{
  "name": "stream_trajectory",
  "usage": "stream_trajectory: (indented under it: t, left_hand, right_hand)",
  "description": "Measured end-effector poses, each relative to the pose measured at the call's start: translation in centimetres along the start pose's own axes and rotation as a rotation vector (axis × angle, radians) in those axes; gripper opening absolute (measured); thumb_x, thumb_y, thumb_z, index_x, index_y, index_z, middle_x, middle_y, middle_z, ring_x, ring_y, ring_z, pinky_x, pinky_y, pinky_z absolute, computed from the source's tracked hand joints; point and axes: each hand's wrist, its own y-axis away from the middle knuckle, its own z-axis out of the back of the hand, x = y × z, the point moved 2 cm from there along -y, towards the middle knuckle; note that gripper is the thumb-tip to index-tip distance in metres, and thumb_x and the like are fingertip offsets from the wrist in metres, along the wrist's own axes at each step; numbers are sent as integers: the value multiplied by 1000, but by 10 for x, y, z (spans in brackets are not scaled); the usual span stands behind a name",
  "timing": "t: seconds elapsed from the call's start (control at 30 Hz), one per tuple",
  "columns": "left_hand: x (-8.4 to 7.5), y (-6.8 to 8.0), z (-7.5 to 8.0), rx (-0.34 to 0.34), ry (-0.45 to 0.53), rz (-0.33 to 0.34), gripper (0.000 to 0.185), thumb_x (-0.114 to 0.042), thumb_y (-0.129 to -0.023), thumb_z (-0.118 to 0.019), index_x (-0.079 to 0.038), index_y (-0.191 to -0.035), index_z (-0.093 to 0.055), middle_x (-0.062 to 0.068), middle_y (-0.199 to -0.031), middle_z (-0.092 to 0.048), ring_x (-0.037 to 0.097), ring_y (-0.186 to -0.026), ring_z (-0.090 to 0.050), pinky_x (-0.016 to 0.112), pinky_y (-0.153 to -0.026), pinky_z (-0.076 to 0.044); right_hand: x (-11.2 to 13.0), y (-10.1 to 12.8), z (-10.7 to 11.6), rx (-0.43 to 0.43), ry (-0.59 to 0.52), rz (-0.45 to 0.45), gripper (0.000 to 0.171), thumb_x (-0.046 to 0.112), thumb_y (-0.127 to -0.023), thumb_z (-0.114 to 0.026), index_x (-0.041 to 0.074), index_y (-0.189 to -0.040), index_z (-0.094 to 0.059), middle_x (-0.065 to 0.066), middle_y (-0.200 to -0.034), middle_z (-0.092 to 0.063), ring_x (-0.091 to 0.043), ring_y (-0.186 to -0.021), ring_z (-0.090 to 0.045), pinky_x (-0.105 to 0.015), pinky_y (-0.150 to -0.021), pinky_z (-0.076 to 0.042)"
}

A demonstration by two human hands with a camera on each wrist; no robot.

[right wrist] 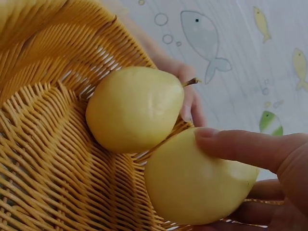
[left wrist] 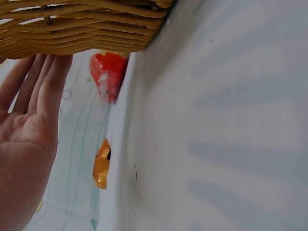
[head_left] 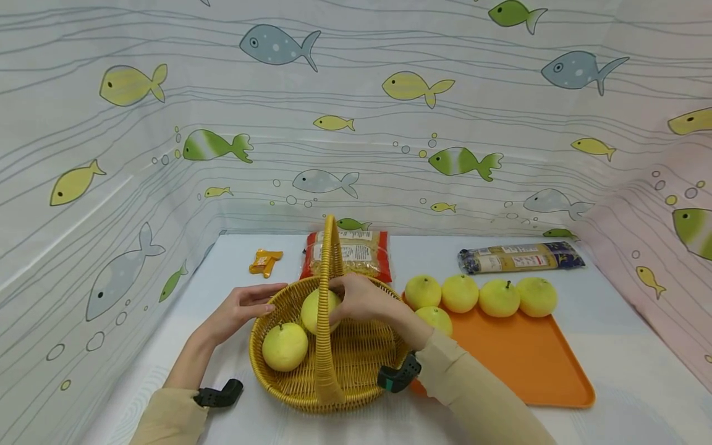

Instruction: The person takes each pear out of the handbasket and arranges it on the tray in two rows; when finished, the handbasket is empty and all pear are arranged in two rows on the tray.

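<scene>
A woven wicker basket (head_left: pixel 364 364) with a tall arched handle (head_left: pixel 327 346) stands in the middle of the table. My right hand (head_left: pixel 360 300) reaches over its right side and grips a round yellow pear (head_left: pixel 309 310) inside, thumb on one side and fingers on the other. Touching or very near it, a second pear (right wrist: pixel 134 109) with a dark stem lies against the basket's left wall. My left hand (head_left: pixel 236 312) rests at the left rim, fingers stretched out. In the left wrist view the straight fingers (left wrist: pixel 50 91) reach the basket's outside; their tips are hidden.
To the right lies an orange tray (head_left: pixel 517 358) with several pears (head_left: pixel 499 298) along its back and left edges. Behind the basket sits a red-edged clear food packet (head_left: pixel 356 252). Small orange wrapped pieces (head_left: pixel 265 262) lie back left, a long dark-ended packet (head_left: pixel 520 258) back right.
</scene>
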Motion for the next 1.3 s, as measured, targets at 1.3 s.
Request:
stream_trajectory:
  t: [1.3]
  left_hand:
    - [-2,-1,0,-2,4,-7,49,-7,-97,-58,2,-144,-50,10,-142,-59,6,-120,-62,21,-96,-50]
  right_hand:
    - [-13,68,23,-273,-127,15,75,32,-70,-92,13,-136,-61,-3,-126,-66,-18,-107,-66,-37,-89,-55]
